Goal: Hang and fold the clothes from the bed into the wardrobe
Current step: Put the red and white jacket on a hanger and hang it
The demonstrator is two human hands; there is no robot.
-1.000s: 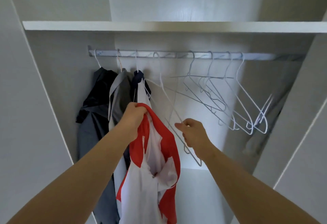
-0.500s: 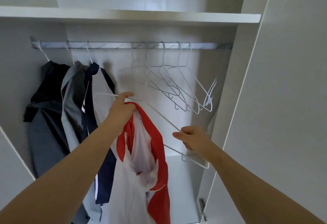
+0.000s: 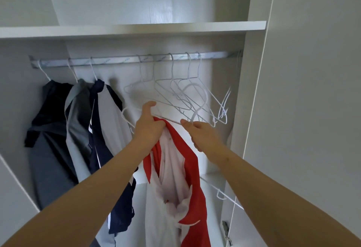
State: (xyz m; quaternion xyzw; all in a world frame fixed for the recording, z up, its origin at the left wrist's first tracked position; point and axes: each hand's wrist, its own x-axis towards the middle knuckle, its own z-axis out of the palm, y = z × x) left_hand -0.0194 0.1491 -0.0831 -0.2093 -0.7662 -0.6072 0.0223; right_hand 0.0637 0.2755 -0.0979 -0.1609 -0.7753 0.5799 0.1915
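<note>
Moved: the right hand (image 3: 201, 135) has come up from the low end of the white hanger (image 3: 197, 100) and is now near the left hand (image 3: 149, 125).
Shirt: the red-and-white shirt (image 3: 187, 160) hangs from the left hand in front of the open wardrobe, not yet on the rail (image 3: 121, 60).
Left hand: fingers curled round the shirt's top and one hanger wire, probably to keep the neck ready for threading.
Right hand: pinches the wire just below the hook, probably to steer it.
Arms: both stretched forward and up, under the empty hangers (image 3: 175, 86).

Bedroom wardrobe (image 3: 254, 90) — rail (image 3: 125, 61), hangers (image 3: 175, 90)
</note>
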